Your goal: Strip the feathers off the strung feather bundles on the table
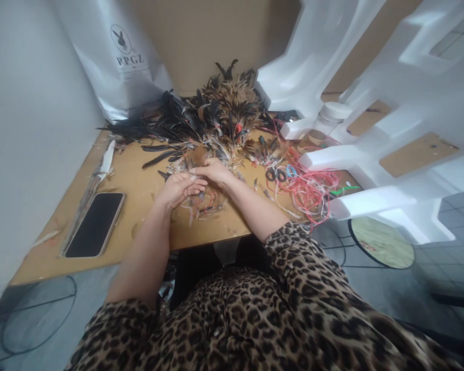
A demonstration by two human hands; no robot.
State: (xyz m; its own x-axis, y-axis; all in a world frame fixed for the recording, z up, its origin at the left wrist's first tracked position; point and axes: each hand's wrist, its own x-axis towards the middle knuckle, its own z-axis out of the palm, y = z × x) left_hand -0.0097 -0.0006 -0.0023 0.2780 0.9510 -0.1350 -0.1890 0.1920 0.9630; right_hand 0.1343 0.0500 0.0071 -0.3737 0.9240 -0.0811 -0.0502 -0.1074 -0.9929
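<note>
My left hand (pixel 181 188) and my right hand (pixel 213 171) meet over the wooden table (pixel 147 211). Between my right thumb and fingers is the base of a small brown feather (pixel 196 156), its fluffy end pointing away from me. The fingertips of my left hand are curled in against that same base, touching my right hand. Behind both hands lies a large heap of black feathers (pixel 178 118) and brown feathers (pixel 242 98). Loose feather scraps and pink strands are on the table just below my hands.
A phone (pixel 96 224) lies at the left. Scissors (pixel 276 175) and tangled pink string (pixel 311 190) are at the right, beside white foam pieces (pixel 355 157) and a lidded jar (pixel 331 117). A white bag (pixel 119 77) stands behind.
</note>
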